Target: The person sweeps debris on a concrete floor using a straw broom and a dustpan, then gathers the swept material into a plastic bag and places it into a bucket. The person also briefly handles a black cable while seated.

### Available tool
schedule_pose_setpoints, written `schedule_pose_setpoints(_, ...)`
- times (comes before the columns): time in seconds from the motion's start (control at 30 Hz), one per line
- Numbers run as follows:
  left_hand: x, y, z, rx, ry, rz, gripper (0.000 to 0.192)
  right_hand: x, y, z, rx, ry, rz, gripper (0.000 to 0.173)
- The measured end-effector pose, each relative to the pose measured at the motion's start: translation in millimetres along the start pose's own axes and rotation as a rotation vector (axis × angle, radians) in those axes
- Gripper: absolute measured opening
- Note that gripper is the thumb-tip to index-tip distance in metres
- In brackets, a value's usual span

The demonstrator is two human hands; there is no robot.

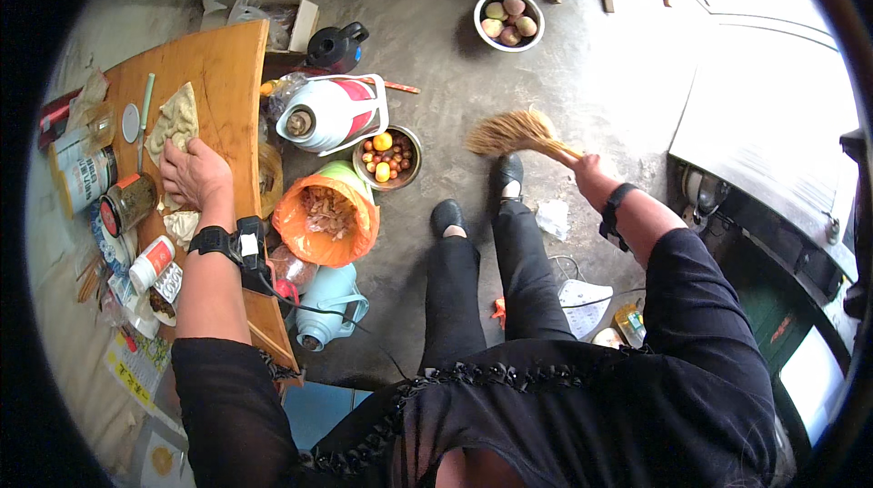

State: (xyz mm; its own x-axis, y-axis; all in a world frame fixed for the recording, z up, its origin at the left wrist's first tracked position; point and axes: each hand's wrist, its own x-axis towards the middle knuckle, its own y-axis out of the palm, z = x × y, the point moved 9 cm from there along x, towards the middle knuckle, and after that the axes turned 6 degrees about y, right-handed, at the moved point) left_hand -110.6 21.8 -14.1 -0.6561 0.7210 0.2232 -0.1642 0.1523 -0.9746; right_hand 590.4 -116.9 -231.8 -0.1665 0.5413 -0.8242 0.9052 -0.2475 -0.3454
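Note:
My right hand [595, 175] grips the handle of a short straw hand broom [513, 133], whose bristles are over the concrete floor just beyond my shoe. My left hand [198, 175] rests on a beige cloth [179, 116] at the wooden table [228, 79]; its fingertips partly hide the cloth's lower end. Beside the cloth lie a knife with a pale green handle [148, 94] and a round white lid [131, 123]. A glass jar with dark contents [129, 203] and a white bottle with a red label [153, 263] lie near my left hand.
By the table stand a white and red thermos [334, 113], a metal bowl of small fruit [417, 159], an orange-lined bin [365, 232] and a light blue thermos [329, 304]. A bowl of peaches [539, 27] sits farther off. A crumpled clear plastic bag [553, 218] and a cable lie near my feet.

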Motion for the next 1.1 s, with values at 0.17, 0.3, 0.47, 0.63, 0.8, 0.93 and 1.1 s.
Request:
schedule_pose_setpoints(0.17,1.3,-0.5,-0.1,0.058,0.019,0.003,0.059,-83.8,48.3,-36.8,0.784,0.19,0.324,0.05)
schedule_pose_setpoints(0.3,5.7,10.0,8.3,0.065,0.022,-0.009,0.06,-94.9,20.9,-25.9,1.283,0.224,0.271,0.065)
schedule_pose_setpoints(0.47,23.0,22.3,26.6,0.123,0.021,-0.023,0.058,-21.8,-16.1,28.3,1.775,0.177,0.212,0.064)
schedule_pose_setpoints(0.63,26.9,8.5,28.9,0.161,0.015,-0.135,0.064,2.1,-17.1,58.9,1.87,0.183,0.084,0.057)
schedule_pose_setpoints(0.8,2.6,-29.9,-3.6,0.278,0.136,-0.238,0.065,-52.1,80.7,94.5,1.891,0.34,0.217,0.057)
schedule_pose_setpoints(0.93,-61.2,-69.5,-49.7,0.122,0.458,-0.242,0.057,-101.3,158.9,174.8,2.444,0.443,0.338,0.055)
schedule_pose_setpoints(1.1,-267.6,-77.4,-93.3,-0.219,0.902,0.194,0.053,-174.8,194.8,226.6,3.043,0.406,0.421,0.049)
